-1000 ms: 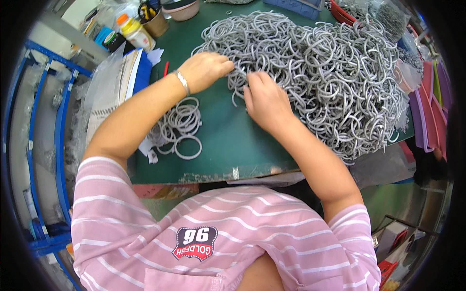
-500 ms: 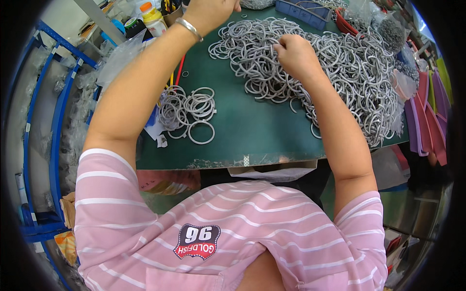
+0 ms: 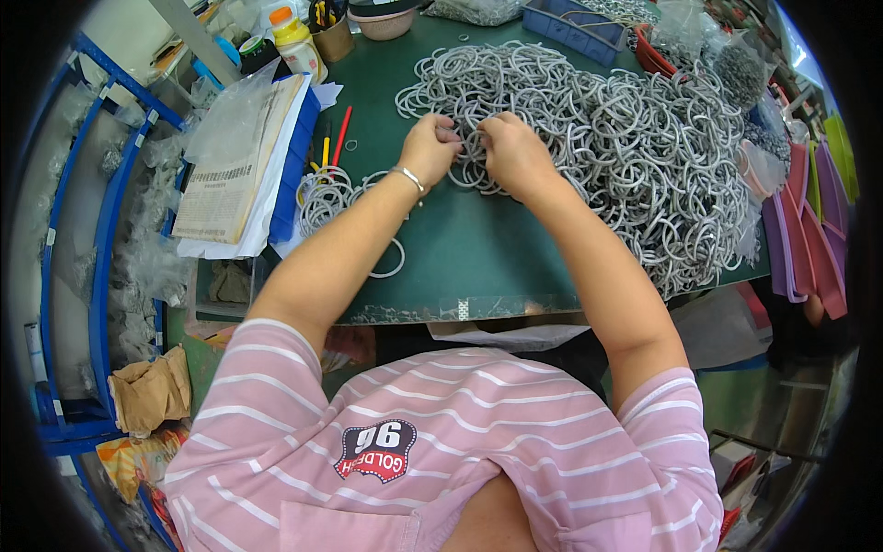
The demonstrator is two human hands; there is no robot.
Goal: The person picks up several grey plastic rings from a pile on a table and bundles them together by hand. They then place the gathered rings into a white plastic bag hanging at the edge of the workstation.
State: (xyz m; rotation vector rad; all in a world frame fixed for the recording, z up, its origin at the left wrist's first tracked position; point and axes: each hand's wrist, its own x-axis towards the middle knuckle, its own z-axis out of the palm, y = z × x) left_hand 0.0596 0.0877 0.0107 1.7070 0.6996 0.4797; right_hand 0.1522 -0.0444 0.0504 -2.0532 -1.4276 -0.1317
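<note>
Grey rings [image 3: 644,175], far too many and too tangled for me to count, lie in one big heap over the right and far part of the green table [image 3: 460,262]. Two bare hands meet at the heap's left edge, just beside each other. The left hand [image 3: 427,152] has its fingers curled with the tips close together; the right hand [image 3: 517,158] bends its fingers and thumb toward the same spot, and I cannot tell whether either one is clamped on a ring. One silver bracelet [image 3: 409,178] circles the left wrist. Left of that forearm sits one smaller pile of pale rings [image 3: 322,198], overlapping and partly hidden, so I cannot give a number. Two thin sticks lie just beyond it, one red stick [image 3: 343,133] and one yellow stick [image 3: 326,149], with one tiny ring [image 3: 350,145] to their right. Farther left, papers [image 3: 216,189] rest over one blue tray [image 3: 299,161]. Along the far side I count one yellow bottle [image 3: 299,53] with an orange cap, one brown tool cup [image 3: 334,41], one pink bowl [image 3: 384,25], one blue basket [image 3: 570,35] and one red bowl [image 3: 651,57].
</note>
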